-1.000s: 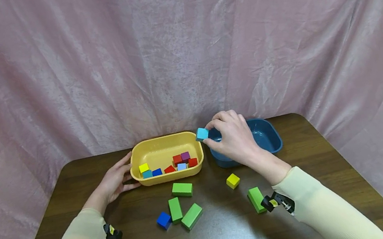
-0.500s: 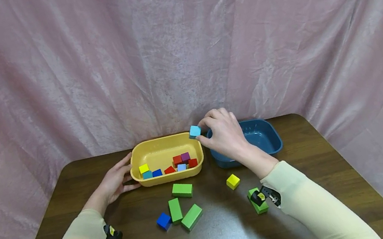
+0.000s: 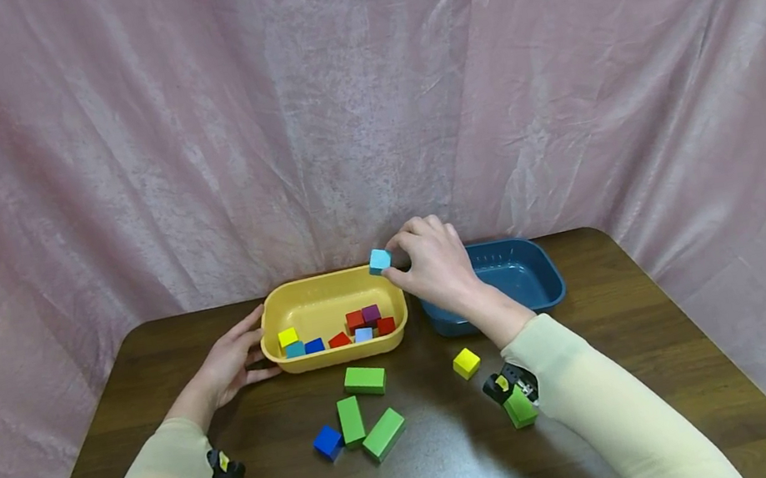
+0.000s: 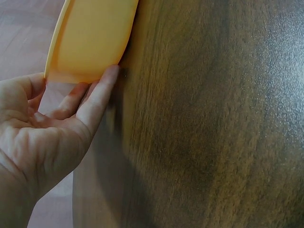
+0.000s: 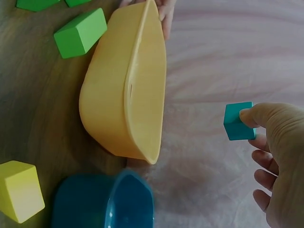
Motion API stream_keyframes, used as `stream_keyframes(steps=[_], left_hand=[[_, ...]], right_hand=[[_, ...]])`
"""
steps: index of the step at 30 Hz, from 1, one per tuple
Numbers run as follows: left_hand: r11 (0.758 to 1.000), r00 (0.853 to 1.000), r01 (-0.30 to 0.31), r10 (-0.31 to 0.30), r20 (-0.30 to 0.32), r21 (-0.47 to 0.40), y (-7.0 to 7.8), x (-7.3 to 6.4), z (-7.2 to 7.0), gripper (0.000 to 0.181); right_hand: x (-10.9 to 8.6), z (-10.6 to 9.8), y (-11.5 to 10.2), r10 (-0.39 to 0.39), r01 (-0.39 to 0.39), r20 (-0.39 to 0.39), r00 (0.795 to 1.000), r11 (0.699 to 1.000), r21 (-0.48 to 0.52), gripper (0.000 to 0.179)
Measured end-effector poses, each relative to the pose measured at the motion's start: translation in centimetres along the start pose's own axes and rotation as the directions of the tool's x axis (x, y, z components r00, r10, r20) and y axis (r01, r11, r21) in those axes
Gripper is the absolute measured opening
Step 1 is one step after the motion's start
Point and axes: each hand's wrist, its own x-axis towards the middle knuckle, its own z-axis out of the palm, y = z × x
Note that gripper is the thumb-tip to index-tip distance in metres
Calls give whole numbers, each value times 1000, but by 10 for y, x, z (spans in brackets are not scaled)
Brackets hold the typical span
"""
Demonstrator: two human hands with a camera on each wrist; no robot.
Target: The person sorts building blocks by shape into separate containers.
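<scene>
My right hand (image 3: 435,262) pinches a light blue cube (image 3: 379,261) between thumb and fingertips, above the right end of the yellow tub (image 3: 318,285). In the right wrist view the cube (image 5: 239,120) hangs apart from the tub's rim (image 5: 130,90). My left hand (image 3: 228,366) rests against the tub's left end, its extended fingers spread along the wall; in the left wrist view the fingertips (image 4: 110,71) touch the yellow plastic. Inside the tub lie several small cubes, among them a yellow one (image 3: 288,337), a purple one (image 3: 371,314) and a red one (image 3: 386,326).
Right of the tub stands a dark blue tub (image 3: 529,274), partly behind my right hand. In front lie several green blocks (image 3: 364,380), a blue cube (image 3: 328,442) and a yellow cube (image 3: 466,363). My right wrist camera partly covers another green block (image 3: 521,410). A pink curtain (image 3: 361,107) hangs behind the table.
My right hand has carried the light blue cube leftward and slightly up, from between the tubs to above the yellow tub's right end. My left hand has stayed in place.
</scene>
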Motion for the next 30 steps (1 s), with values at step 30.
stream_keyframes(steps=[30], left_hand=[[1000,1000,4,-4,6,1,1,1,-1,61]], right_hand=[[26,44,-25,32,-25,145,989,998,-51,33]])
